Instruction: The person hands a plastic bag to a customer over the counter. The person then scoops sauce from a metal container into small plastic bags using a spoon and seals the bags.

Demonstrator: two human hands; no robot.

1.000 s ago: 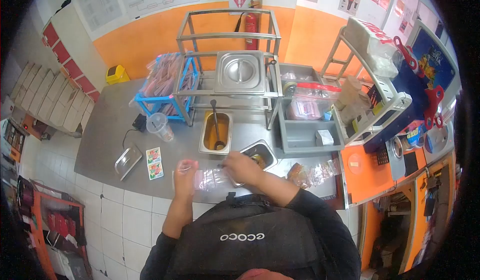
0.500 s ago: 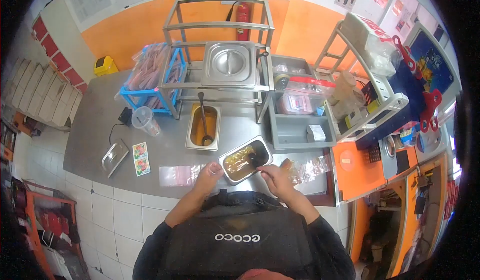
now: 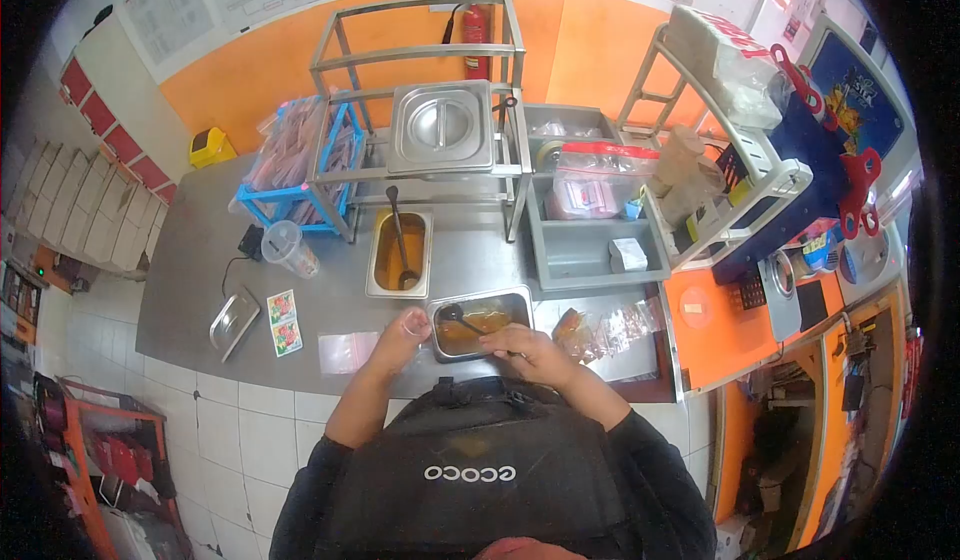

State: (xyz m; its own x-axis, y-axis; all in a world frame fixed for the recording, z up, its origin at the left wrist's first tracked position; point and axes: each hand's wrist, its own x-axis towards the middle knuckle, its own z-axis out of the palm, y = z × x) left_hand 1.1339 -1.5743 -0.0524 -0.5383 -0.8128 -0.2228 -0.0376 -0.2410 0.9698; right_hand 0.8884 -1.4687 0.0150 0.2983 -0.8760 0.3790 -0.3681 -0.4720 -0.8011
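Observation:
A small steel pan (image 3: 520, 301) of brown sauce with food pieces lies on the steel counter right in front of me. My left hand (image 3: 403, 329) grips the pan's left rim. My right hand (image 3: 527, 345) rests at the pan's near edge and holds the handle of a dark spoon (image 3: 452, 313), whose bowl sits in the sauce at the pan's left end. An empty clear zip bag (image 3: 346, 352) lies flat on the counter to the left of my left hand.
Filled clear bags (image 3: 612, 328) lie right of the pan. Behind it is a pan of orange sauce with a ladle (image 3: 399, 252). Further off are a plastic cup (image 3: 285, 248), a steel lid (image 3: 232, 322), two stickers (image 3: 283, 322), a grey bin (image 3: 590, 252) and a lidded pan (image 3: 441, 126) on a steel rack.
My hands let go of the zip bag, which now lies on the counter. The brown-sauce pan turned square to the counter edge; my left hand took its rim and my right hand took the spoon.

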